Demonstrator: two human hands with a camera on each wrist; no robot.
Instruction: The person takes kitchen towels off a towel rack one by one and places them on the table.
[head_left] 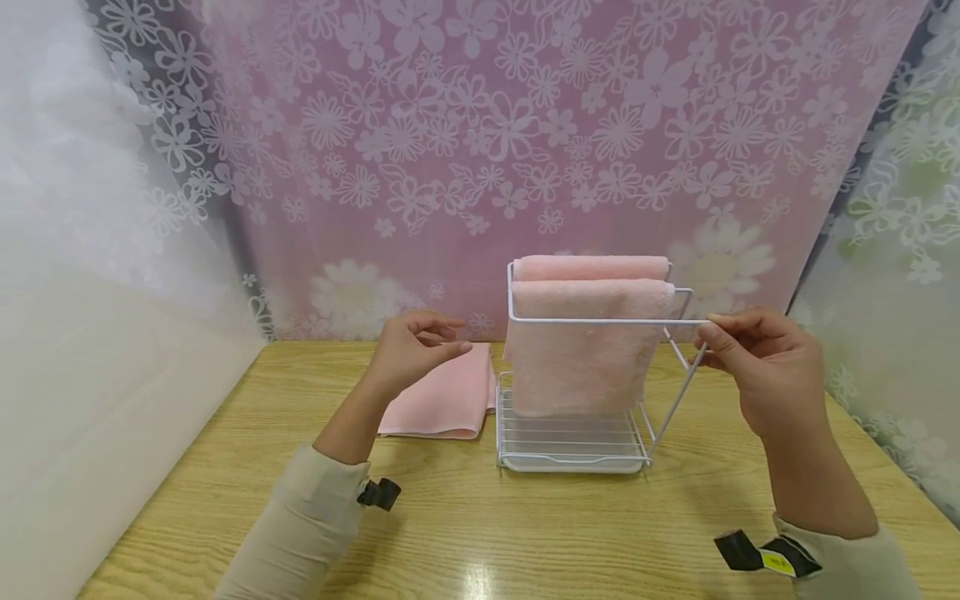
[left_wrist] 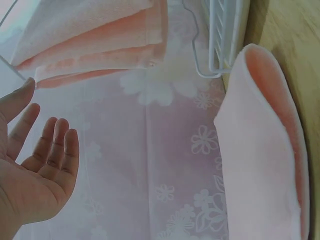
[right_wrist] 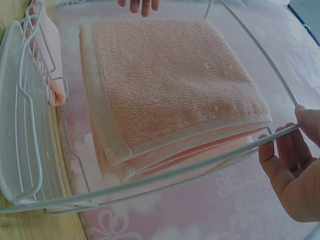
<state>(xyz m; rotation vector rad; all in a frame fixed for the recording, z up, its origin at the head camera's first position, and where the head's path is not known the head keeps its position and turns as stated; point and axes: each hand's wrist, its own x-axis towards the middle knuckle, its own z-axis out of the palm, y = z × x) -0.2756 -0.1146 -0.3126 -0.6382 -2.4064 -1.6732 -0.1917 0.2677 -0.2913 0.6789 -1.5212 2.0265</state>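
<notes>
A white wire rack with a tray base stands on the table. Two pink towels hang folded over its upper bars, one in front and one behind. My right hand pinches the rack's upper front right corner between thumb and fingers, as the right wrist view also shows. To the rack's left, my left hand hovers with relaxed, slightly bent fingers, holding nothing. Below and behind it a third pink towel lies folded on the table; the left wrist view shows its looped fold.
The wooden table reaches back to a pink flowered curtain. Pale sheets hang at left and right. The rack's wire shelf sits low over a white tray.
</notes>
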